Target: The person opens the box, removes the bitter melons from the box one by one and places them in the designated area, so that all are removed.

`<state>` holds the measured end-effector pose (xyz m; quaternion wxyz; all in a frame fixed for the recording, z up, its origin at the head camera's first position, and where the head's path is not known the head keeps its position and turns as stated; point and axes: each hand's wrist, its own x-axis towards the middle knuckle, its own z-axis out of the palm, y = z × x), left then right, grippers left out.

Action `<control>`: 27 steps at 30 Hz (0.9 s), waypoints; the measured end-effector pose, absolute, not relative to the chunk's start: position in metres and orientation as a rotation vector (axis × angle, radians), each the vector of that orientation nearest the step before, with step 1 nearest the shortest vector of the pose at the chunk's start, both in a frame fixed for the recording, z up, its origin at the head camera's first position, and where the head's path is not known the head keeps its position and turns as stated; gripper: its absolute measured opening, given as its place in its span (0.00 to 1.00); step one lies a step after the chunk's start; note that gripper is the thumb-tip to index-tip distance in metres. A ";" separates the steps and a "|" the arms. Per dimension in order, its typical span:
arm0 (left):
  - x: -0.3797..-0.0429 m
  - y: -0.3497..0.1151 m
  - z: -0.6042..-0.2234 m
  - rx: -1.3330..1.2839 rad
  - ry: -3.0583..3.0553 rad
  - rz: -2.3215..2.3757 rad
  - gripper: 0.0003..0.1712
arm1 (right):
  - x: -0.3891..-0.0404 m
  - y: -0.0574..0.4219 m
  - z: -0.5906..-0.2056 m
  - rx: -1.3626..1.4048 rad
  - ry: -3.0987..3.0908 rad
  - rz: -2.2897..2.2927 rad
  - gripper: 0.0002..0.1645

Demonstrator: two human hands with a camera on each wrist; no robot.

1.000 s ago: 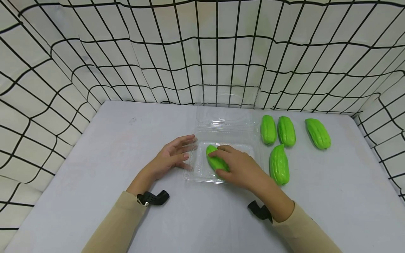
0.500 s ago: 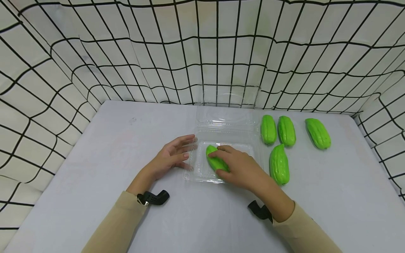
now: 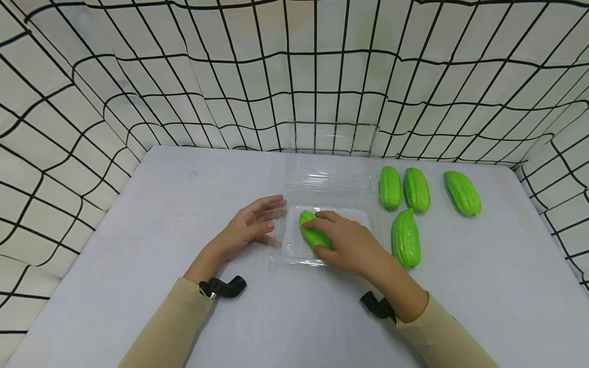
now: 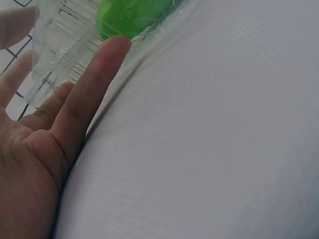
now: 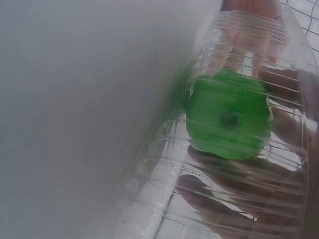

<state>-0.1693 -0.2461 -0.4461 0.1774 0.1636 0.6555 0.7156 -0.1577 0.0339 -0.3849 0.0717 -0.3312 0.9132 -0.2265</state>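
Observation:
In the head view a clear plastic clamshell box [image 3: 291,245] lies on the table, its lid [image 3: 330,167] thrown back toward the mesh. My right hand [image 3: 352,243] grips a bright green, oblong, ridged fruit [image 3: 314,232] inside the box, thumb on the near side and fingers over the far side. The palm covers part of the fruit. My left hand [image 3: 246,227] has its fingers spread against the box's left wall. Through the clear wall in the right wrist view, the fruit's scalloped round end [image 5: 227,117] shows between my fingers.
Right of the box lie several more green ridged fruits, the nearest one [image 3: 406,240] beside my right forearm and another [image 3: 462,194] farthest right. The white table [image 3: 285,317] is bounded by a white wall with a black grid [image 3: 257,76] at the back and sides.

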 end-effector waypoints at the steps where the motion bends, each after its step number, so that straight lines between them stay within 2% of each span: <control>1: -0.169 -0.246 -0.446 0.463 1.855 2.025 0.36 | -0.158 0.034 -0.385 -0.994 2.745 -0.680 0.26; 27: -0.169 -0.245 -0.445 0.458 1.862 2.017 0.36 | -0.158 0.035 -0.385 -0.994 2.742 -0.677 0.26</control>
